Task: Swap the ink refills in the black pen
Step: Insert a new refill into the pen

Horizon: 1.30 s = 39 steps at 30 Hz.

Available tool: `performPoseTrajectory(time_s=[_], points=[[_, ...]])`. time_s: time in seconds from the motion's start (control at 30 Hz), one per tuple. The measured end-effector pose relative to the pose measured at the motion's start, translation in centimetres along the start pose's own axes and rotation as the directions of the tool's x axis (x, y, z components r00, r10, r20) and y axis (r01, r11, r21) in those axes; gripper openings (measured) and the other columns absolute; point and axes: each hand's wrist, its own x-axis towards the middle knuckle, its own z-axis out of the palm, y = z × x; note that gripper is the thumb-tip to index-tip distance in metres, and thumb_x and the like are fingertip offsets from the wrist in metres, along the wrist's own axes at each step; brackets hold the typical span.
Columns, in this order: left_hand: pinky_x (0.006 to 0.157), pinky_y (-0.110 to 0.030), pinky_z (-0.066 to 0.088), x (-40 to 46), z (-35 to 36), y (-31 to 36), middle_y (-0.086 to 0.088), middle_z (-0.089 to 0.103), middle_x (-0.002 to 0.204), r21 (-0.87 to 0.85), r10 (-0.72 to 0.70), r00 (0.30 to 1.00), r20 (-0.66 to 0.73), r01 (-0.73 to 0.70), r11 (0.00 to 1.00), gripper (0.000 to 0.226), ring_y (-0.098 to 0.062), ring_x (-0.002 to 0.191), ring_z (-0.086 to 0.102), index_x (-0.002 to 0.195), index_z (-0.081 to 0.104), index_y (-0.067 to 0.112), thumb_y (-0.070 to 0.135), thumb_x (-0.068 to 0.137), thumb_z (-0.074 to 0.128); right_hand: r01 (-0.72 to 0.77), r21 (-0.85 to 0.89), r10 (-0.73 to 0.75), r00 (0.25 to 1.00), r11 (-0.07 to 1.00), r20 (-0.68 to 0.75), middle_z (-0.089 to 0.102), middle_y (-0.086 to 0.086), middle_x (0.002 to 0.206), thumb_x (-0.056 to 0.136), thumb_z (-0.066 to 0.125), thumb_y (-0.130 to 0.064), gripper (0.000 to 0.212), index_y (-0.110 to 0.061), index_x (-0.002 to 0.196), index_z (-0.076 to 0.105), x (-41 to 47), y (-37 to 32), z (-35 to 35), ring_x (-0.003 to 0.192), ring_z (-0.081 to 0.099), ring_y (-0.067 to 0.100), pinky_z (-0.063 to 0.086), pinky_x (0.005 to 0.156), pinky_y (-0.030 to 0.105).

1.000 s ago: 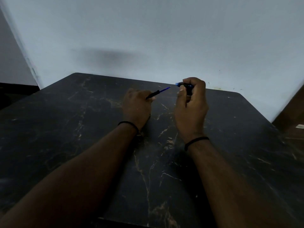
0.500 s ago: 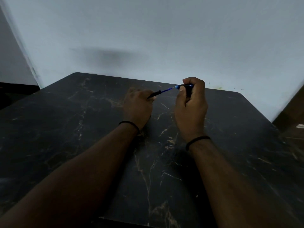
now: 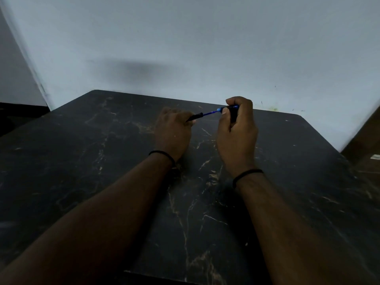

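My left hand (image 3: 172, 132) is closed around the front part of the black pen (image 3: 195, 117), whose dark end sticks out toward the right. A thin blue ink refill (image 3: 209, 113) spans the gap between the two hands. My right hand (image 3: 236, 134) grips the pen's rear barrel (image 3: 231, 109), a black piece with a light blue end facing left. The refill's right end meets that blue end. Both hands hover just above the dark marble table (image 3: 102, 161), near its far edge. Most of both pen parts is hidden inside my fists.
The table is black with tan veins and backs onto a pale wall (image 3: 185, 48). Its right rear corner (image 3: 302, 118) is rounded, with brown floor (image 3: 368, 153) beyond. Each wrist wears a thin black band.
The visible stretch of blue refill between my hands has shortened as the two pen parts came closer together. Both hands kept nearly the same place.
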Motion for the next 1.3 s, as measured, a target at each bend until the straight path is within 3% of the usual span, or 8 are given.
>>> performPoseTrajectory(time_s=[0.13, 0.4, 0.57, 0.7, 0.83, 1.1, 1.17, 1.3], points=[[0.077, -0.029, 0.04, 0.2, 0.1, -0.1, -0.004, 0.073, 0.094, 0.0, 0.009, 1.0, 0.019, -0.009, 1.0, 0.024, -0.019, 0.089, 0.056, 0.114, 0.072, 0.019, 0.028, 0.095, 0.06, -0.005, -0.025, 0.005, 1.0, 1.0, 0.019, 0.055, -0.018, 0.092, 0.098, 0.051, -0.019, 0.016, -0.02, 0.114, 0.053, 0.0, 0.2, 0.1, 0.081, 0.056, 0.001, 0.043, 0.068, 0.009], [0.075, -0.026, 0.032, 0.2, 0.2, -0.2, -0.004, 0.073, 0.086, 0.036, 0.044, 0.999, -0.013, -0.043, 0.998, 0.02, -0.01, 0.077, 0.042, 0.108, 0.074, 0.017, 0.027, 0.094, 0.063, -0.089, -0.003, 0.089, 0.995, 0.996, 0.033, 0.057, -0.019, 0.079, 0.095, 0.056, -0.028, 0.025, -0.032, 0.117, 0.045, -0.2, 0.4, 0.1, 0.075, 0.06, -0.003, 0.044, 0.056, 0.012], [0.073, -0.028, 0.032, 0.3, -0.1, 0.1, -0.006, 0.072, 0.085, 0.054, 0.073, 0.997, -0.002, -0.072, 0.996, 0.021, -0.013, 0.076, 0.041, 0.109, 0.074, 0.016, 0.025, 0.094, 0.062, -0.094, -0.006, 0.094, 0.989, 0.996, 0.115, 0.061, -0.019, 0.081, 0.095, 0.059, -0.028, 0.014, -0.033, 0.106, 0.051, -0.2, 0.5, 0.1, 0.071, 0.062, 0.001, 0.052, 0.059, 0.022], [0.075, -0.029, 0.032, 0.4, -0.5, 0.4, -0.005, 0.07, 0.086, 0.09, 0.113, 0.993, 0.025, -0.115, 0.989, 0.023, -0.02, 0.081, 0.05, 0.112, 0.073, 0.019, 0.027, 0.096, 0.058, -0.11, 0.021, 0.104, 0.977, 0.994, 0.187, 0.061, -0.019, 0.088, 0.095, 0.064, -0.02, 0.011, -0.025, 0.104, 0.059, -0.3, 0.7, 0.2, 0.081, 0.06, -0.008, 0.045, 0.066, 0.006], [0.081, -0.035, 0.04, 0.5, -0.6, 0.4, -0.003, 0.069, 0.091, 0.077, 0.132, 0.988, 0.078, -0.138, 0.987, 0.027, -0.022, 0.089, 0.052, 0.117, 0.07, 0.022, 0.031, 0.099, 0.053, -0.145, 0.042, 0.136, 0.975, 0.988, 0.177, 0.061, -0.023, 0.087, 0.093, 0.066, -0.019, 0.01, -0.026, 0.099, 0.061, -0.2, 0.7, 0.2, 0.084, 0.058, -0.013, 0.043, 0.068, 0.002], [0.064, -0.024, 0.035, 0.4, -0.7, 0.6, -0.003, 0.068, 0.078, -0.064, 0.166, 0.984, 0.066, -0.162, 0.985, 0.019, -0.014, 0.07, 0.051, 0.103, 0.076, 0.018, 0.027, 0.093, 0.062, -0.238, 0.026, 0.231, 0.958, 0.971, 0.169, 0.058, -0.028, 0.07, 0.083, 0.063, -0.06, 0.026, -0.037, 0.079, 0.052, -0.1, 0.1, -0.1, 0.063, 0.054, -0.006, 0.039, 0.053, 0.008], [0.059, -0.019, 0.034, 0.2, -0.6, 1.0, -0.001, 0.067, 0.076, -0.186, 0.126, 0.987, 0.101, -0.105, 0.977, 0.017, -0.008, 0.062, 0.05, 0.103, 0.075, 0.018, 0.026, 0.093, 0.064, -0.298, 0.133, 0.274, 0.947, 0.945, 0.169, 0.06, -0.026, 0.075, 0.081, 0.068, -0.057, 0.025, -0.037, 0.091, 0.057, 0.1, -0.3, -0.1, 0.069, 0.057, -0.007, 0.044, 0.059, 0.007], [0.061, -0.022, 0.041, -0.3, -0.3, 1.4, 0.001, 0.068, 0.083, -0.321, 0.054, 0.974, 0.218, 0.019, 0.947, 0.022, -0.01, 0.065, 0.056, 0.11, 0.073, 0.016, 0.027, 0.093, 0.065, -0.411, 0.365, 0.339, 0.908, 0.836, 0.246, 0.069, -0.002, 0.114, 0.095, 0.065, -0.016, 0.033, -0.016, 0.128, 0.059, 0.6, -0.7, -0.2, 0.105, 0.065, 0.002, 0.055, 0.086, 0.022]])
